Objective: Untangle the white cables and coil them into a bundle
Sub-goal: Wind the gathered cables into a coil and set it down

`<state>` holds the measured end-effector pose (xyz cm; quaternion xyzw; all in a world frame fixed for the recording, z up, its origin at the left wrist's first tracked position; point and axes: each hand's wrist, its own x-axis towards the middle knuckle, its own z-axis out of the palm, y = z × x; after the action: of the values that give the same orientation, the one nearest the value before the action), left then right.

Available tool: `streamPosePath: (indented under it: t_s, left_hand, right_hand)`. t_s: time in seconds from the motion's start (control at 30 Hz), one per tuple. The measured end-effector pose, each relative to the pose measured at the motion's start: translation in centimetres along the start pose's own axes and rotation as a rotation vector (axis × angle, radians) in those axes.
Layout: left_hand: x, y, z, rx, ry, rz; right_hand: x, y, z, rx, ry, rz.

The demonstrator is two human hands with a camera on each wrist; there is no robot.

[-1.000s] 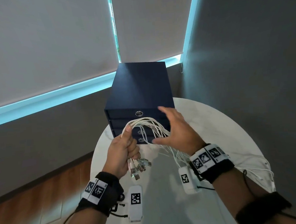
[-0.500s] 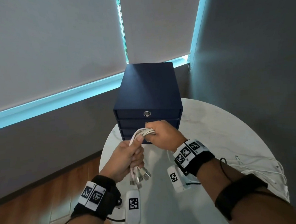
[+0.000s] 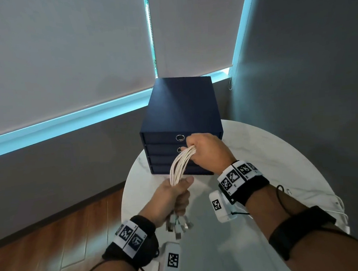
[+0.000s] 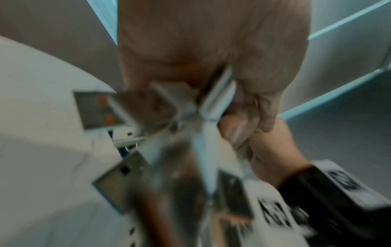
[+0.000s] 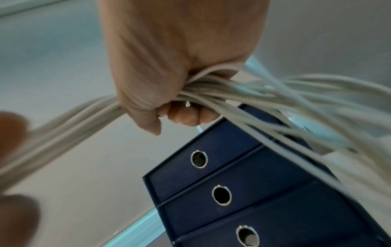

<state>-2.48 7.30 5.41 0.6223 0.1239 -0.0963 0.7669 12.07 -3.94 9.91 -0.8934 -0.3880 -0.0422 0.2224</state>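
A bunch of white cables (image 3: 180,165) stretches taut between my two hands above the round table. My left hand (image 3: 173,195) grips the lower end, and several metal plugs (image 3: 179,226) dangle below its fist. My right hand (image 3: 204,149) is closed round the upper stretch of the bundle, in front of the blue drawer box. In the right wrist view the cables (image 5: 232,100) pass through my fist (image 5: 180,93) and fan out loose to the right. The left wrist view is blurred; plugs (image 4: 217,98) hang under my closed hand (image 4: 211,66).
A dark blue drawer box (image 3: 181,122) with ring pulls stands at the back of the white marble table (image 3: 280,162). More white cable (image 3: 339,207) lies at the table's right edge. Grey walls and window blinds are close behind; wooden floor lies to the left.
My right hand, open over fanned cable loops a second ago, has closed round them and pulled up and away from the left hand, drawing the cables into one straight bunch.
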Motion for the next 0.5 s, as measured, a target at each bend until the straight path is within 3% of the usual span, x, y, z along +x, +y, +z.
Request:
streamPosePath:
  t_s: [0.17, 0.27, 0.33, 0.43, 0.5]
  left_hand:
    - [-0.7, 1.1, 2.1, -0.144, -0.093, 0.007]
    - [-0.6, 2.8, 2.4, -0.200, -0.093, 0.060]
    - [-0.3, 3.3, 2.3, -0.209, -0.061, 0.068]
    - [0.0, 3.4, 2.2, -0.187, -0.029, 0.042]
    - [0.0, 3.5, 2.5, -0.173, -0.069, 0.019]
  right_hand:
    - [-0.9, 2.3, 1.5, 0.054, 0.044, 0.178]
    - [-1.8, 3.8, 2.9, 0.053, -0.096, 0.240]
    - [-2.1, 3.8, 2.6, 0.073, -0.128, 0.201]
    - [-1.6, 2.0, 0.6, 0.181, -0.012, -0.029]
    - [-1.2, 0.3, -0.3, 0.246, -0.076, -0.133]
